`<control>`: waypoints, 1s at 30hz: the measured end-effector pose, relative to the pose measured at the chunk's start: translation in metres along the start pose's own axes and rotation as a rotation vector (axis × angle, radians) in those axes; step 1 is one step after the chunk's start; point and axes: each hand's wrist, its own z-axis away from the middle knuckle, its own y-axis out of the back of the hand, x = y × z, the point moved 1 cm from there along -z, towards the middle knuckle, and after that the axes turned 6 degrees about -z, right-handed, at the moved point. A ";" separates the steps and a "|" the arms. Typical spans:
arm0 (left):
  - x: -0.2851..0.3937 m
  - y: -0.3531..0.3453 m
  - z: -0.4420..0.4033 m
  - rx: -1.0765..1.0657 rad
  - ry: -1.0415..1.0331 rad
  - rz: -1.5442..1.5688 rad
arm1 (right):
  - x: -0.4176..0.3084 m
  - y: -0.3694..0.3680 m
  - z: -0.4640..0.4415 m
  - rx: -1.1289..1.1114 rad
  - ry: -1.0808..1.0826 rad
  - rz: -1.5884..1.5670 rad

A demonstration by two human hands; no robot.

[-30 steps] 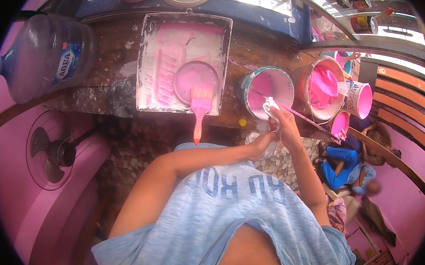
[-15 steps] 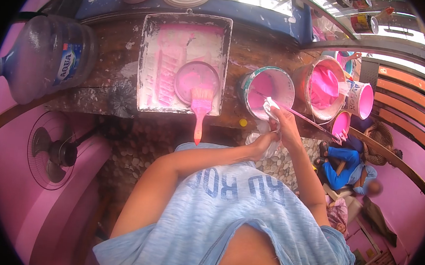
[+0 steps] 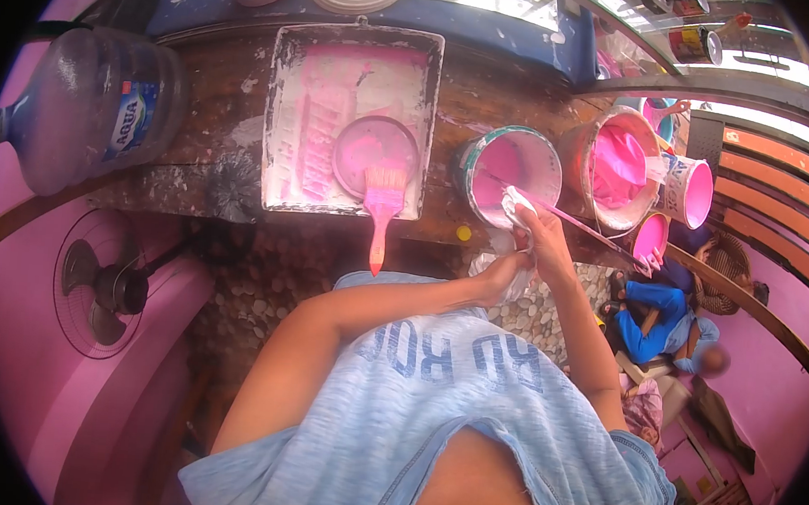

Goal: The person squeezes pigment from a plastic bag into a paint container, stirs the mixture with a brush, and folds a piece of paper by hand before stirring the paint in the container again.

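Note:
My right hand point(image 3: 544, 236) pinches a crumpled white cloth point(image 3: 517, 200) at the near rim of a paint bucket point(image 3: 554, 150) with pink inside. Just below, the closed fingers of my left hand point(image 3: 504, 276) grip the cloth's lower, thin whitish part. A long, thin pink-stained stick point(image 3: 598, 236) slants from inside the bucket over its rim, passing close by my right fingers; whether they touch it I cannot tell. To the left, a paintbrush point(image 3: 382, 218) lies with its pink bristles on a round lid point(image 3: 351, 146) in the paint tray point(image 3: 270, 112), its handle overhanging the edge.
More pink paint containers stand right: a large bucket point(image 3: 575, 161), a white pail point(image 3: 679, 192) and a small can point(image 3: 651, 234). A water jug point(image 3: 91, 104) lies at the left end of the wooden table point(image 3: 204, 98). Below are a fan point(image 3: 102, 278) and, at right, a seated person point(image 3: 658, 317).

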 end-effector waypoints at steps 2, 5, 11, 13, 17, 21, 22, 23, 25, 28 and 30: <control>-0.001 0.000 0.000 -0.012 0.001 0.005 | -0.001 -0.001 0.001 0.005 -0.001 -0.001; -0.002 0.001 -0.002 -0.002 0.009 0.012 | -0.003 -0.004 0.001 0.022 -0.003 -0.010; -0.004 0.002 -0.006 0.003 0.017 0.008 | 0.000 -0.002 0.000 0.017 0.012 -0.013; -0.007 0.005 -0.010 -0.008 0.005 0.010 | -0.001 -0.003 0.000 0.031 0.000 -0.027; -0.005 0.003 -0.007 -0.007 0.006 -0.012 | 0.000 -0.002 0.000 0.035 0.003 -0.016; -0.001 0.002 -0.006 -0.021 0.004 -0.028 | -0.003 -0.003 0.001 0.039 0.019 0.010; 0.000 0.001 -0.005 -0.029 0.000 -0.028 | -0.002 -0.003 0.000 0.045 0.024 0.015; 0.002 0.000 -0.004 -0.037 -0.005 -0.029 | -0.001 -0.002 -0.001 0.039 0.027 0.027; 0.002 -0.001 -0.005 -0.027 -0.001 -0.034 | 0.003 0.002 -0.004 0.027 0.034 0.052; 0.001 0.000 -0.006 -0.027 -0.004 -0.034 | 0.004 0.001 -0.005 0.048 0.053 0.100; 0.002 -0.001 -0.006 -0.026 -0.013 -0.031 | 0.008 0.002 -0.007 0.047 0.067 0.089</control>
